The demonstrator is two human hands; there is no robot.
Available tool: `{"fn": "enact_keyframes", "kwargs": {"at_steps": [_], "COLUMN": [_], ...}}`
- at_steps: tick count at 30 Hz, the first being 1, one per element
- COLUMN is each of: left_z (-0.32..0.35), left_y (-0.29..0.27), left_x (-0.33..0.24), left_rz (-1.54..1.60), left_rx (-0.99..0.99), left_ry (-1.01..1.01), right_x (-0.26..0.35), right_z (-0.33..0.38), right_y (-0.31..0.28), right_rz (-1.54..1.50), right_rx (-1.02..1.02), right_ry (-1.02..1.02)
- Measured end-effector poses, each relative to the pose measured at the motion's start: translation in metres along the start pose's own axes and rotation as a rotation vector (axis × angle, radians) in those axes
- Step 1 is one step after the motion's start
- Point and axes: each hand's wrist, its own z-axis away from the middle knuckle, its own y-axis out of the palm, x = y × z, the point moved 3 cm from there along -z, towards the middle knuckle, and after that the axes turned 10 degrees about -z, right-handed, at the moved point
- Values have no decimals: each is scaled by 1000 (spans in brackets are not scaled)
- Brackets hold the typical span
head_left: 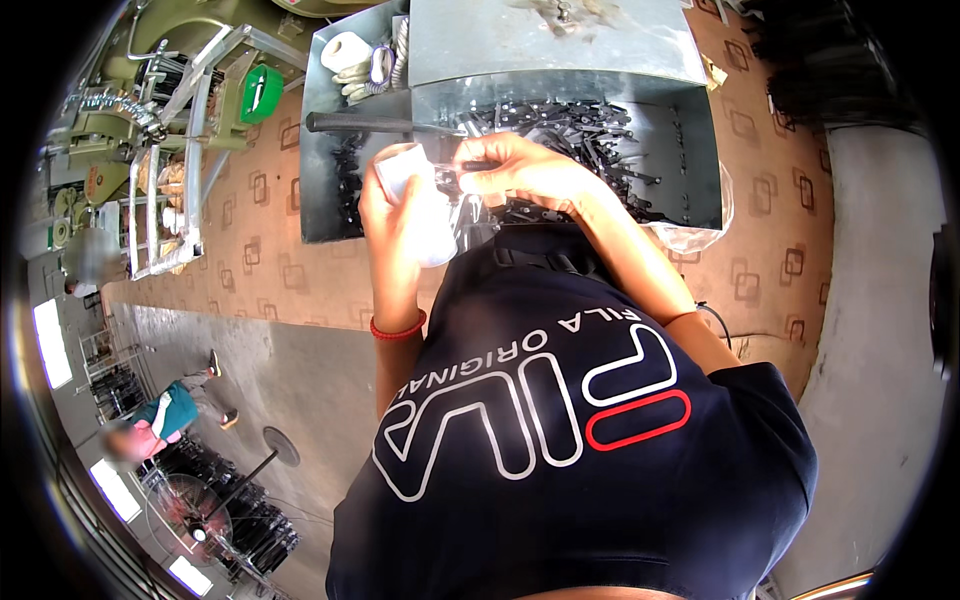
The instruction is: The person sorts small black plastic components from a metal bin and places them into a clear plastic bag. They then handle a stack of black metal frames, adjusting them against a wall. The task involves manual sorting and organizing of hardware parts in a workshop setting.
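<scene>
My left hand is closed round a pale white bundle, washed out by glare; its lower part hangs in front of the wrist beside shiny clear plastic. Close by on the right, my right hand has its thumb and fingers pinched together at the plastic. A small dark piece seems to show between those fingertips, but glare blurs it. Both hands are over the near side of a grey metal box, where many small black parts lie in a heap. A long dark-handled tool rests across the divider, left of the hands.
A white roll and pale gloves sit in the box's back left compartment. A metal lid covers the back. Clear plastic hangs by the right corner. Left are green machines, a metal frame and a person farther off.
</scene>
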Motion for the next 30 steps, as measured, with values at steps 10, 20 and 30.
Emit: {"fn": "enact_keyframes", "kwargs": {"at_steps": [10, 20, 30], "left_z": [0, 1, -7], "left_y": [1, -12, -48], "left_x": [-8, -17, -10], "left_rz": [100, 235, 266], "left_rx": [-50, -220, -548], "left_ry": [-56, -55, -30], "right_x": [11, 20, 18], "right_z": [16, 25, 39], "right_y": [9, 33, 23], "right_rz": [-211, 12, -10], "right_rx": [-65, -275, -422], "right_ry": [-13, -186, -289]}}
